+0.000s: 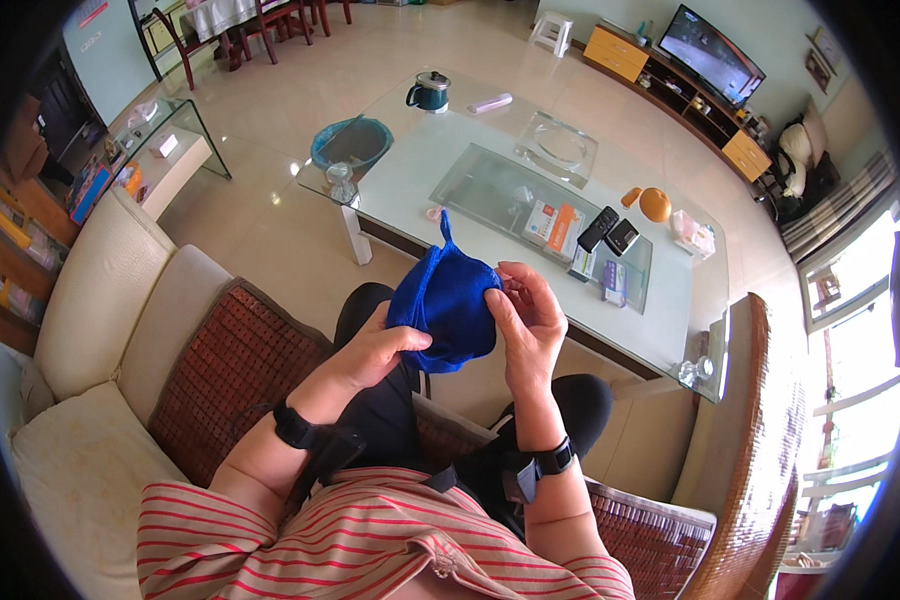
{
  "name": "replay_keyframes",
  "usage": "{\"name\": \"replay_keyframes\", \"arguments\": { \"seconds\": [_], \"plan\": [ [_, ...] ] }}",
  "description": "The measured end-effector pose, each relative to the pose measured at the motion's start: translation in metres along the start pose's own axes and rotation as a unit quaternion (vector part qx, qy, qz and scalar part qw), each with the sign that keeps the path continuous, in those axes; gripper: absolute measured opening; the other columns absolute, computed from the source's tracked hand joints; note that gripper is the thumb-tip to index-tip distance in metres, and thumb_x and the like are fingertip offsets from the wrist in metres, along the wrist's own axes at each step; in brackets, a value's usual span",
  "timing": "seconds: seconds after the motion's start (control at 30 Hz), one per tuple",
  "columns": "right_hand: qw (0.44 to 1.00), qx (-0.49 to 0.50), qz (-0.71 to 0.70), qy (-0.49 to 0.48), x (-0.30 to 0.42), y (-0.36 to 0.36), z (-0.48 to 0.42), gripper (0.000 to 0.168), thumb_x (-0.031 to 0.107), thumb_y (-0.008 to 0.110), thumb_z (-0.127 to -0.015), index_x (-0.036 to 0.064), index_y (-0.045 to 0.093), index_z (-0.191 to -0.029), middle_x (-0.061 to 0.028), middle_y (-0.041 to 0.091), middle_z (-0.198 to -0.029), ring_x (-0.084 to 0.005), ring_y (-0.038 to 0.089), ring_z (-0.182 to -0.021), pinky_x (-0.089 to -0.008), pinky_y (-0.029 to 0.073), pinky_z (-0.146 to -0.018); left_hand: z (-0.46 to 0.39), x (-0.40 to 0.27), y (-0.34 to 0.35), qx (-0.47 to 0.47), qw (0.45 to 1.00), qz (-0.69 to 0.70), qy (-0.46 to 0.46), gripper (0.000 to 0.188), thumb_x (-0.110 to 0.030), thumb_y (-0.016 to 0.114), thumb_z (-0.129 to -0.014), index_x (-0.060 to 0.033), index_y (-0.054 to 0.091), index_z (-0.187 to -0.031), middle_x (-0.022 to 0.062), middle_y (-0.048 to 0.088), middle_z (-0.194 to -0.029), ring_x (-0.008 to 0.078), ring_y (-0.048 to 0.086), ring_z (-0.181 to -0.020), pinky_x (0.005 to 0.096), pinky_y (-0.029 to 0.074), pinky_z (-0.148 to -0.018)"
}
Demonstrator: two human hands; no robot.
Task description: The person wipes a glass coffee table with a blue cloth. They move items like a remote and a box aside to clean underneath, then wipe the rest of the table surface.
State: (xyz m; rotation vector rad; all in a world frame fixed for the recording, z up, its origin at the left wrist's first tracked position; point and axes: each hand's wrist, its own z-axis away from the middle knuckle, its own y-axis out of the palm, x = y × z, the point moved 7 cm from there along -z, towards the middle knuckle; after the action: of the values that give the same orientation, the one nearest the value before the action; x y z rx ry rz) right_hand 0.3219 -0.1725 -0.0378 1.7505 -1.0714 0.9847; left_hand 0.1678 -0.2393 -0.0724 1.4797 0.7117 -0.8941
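A blue fabric piece (457, 300), gathered like a small pouch or cap, is held up above my lap between both hands. A narrow blue loop or strip sticks up from its top edge. On its lower left side, my left hand (386, 349) grips the cloth, thumb lying across the front and fingers hidden behind. My right hand (526, 315) pinches the upper right edge between thumb and fingers. Whether the cloth is a bag, a cap or something else, I cannot tell.
Ahead stands a glass-topped coffee table (397, 202) bearing an enamel mug (429, 91), a glass ashtray (557, 146), small boxes (565, 227), a remote control (598, 229), an orange (655, 204) and a tissue pack (694, 232). A lined waste bin (351, 144) is beside it. Sofa seats (229, 375) flank me.
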Motion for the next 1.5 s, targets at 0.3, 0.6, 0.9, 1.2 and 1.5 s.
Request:
{"name": "replay_keyframes", "arguments": {
  "seconds": [0.3, 0.6, 0.9, 1.2, 1.5],
  "plan": [
    [0.999, -0.017, 0.044, -0.018, 0.011, -0.004, 0.005, 0.006, 0.003, 0.069, -0.091, -0.001, 0.069, -0.095, 0.0, 0.067, -0.093, -0.0083, 0.057, -0.087, -0.0216, 0.045, -0.081, 0.008, -0.001, 0.002, 0.006, 1.0, -0.026, 0.011, 0.046, -0.011, 0.06, -0.084, 0.0038, 0.058, -0.127, 0.01, 0.069, -0.116, 0.0164, 0.065, -0.105, 0.0338, 0.051, -0.095],
    [0.994, -0.049, -0.081, 0.052, 0.0, -0.011, 0.009, 0.012, 0.009, 0.064, -0.096, -0.001, 0.07, -0.096, -0.0023, 0.066, -0.091, -0.0092, 0.056, -0.085, -0.0243, 0.045, -0.084, 0.012, 0.004, 0.002, 0.006, 1.0, -0.03, -0.005, 0.042, -0.01, 0.06, -0.084, 0.0029, 0.061, -0.124, 0.0088, 0.07, -0.112, 0.0147, 0.066, -0.101, 0.0322, 0.051, -0.093],
    [0.977, -0.041, -0.184, 0.097, -0.014, -0.018, 0.006, 0.013, 0.014, 0.059, -0.1, 0.004, 0.067, -0.098, -0.0035, 0.063, -0.09, -0.0123, 0.059, -0.081, -0.0296, 0.051, -0.084, 0.015, 0.003, 0.001, -0.022, 1.0, -0.006, 0.0, 0.039, -0.008, 0.059, -0.082, 0.0021, 0.063, -0.12, 0.007, 0.07, -0.107, 0.0133, 0.066, -0.096, 0.0298, 0.051, -0.089],
    [0.964, -0.021, -0.218, 0.151, -0.025, -0.016, 0.011, 0.018, 0.016, 0.056, -0.101, 0.002, 0.067, -0.101, -0.0028, 0.064, -0.092, -0.0114, 0.058, -0.082, -0.0283, 0.051, -0.082, 0.018, 0.008, -0.01, -0.055, 0.998, -0.003, -0.005, 0.037, -0.009, 0.062, -0.082, 0.0005, 0.064, -0.117, 0.0058, 0.07, -0.105, 0.014, 0.066, -0.095, 0.0314, 0.052, -0.089],
    [0.964, -0.027, -0.211, 0.16, -0.033, -0.02, 0.015, 0.018, 0.016, 0.057, -0.1, 0.001, 0.068, -0.103, -0.0036, 0.065, -0.092, -0.0111, 0.059, -0.081, -0.0298, 0.053, -0.085, 0.018, 0.011, -0.015, -0.07, 0.997, 0.009, -0.008, 0.038, -0.009, 0.062, -0.082, -0.0003, 0.063, -0.119, 0.0067, 0.069, -0.106, 0.0149, 0.065, -0.096, 0.0326, 0.053, -0.089]
  ]
}}
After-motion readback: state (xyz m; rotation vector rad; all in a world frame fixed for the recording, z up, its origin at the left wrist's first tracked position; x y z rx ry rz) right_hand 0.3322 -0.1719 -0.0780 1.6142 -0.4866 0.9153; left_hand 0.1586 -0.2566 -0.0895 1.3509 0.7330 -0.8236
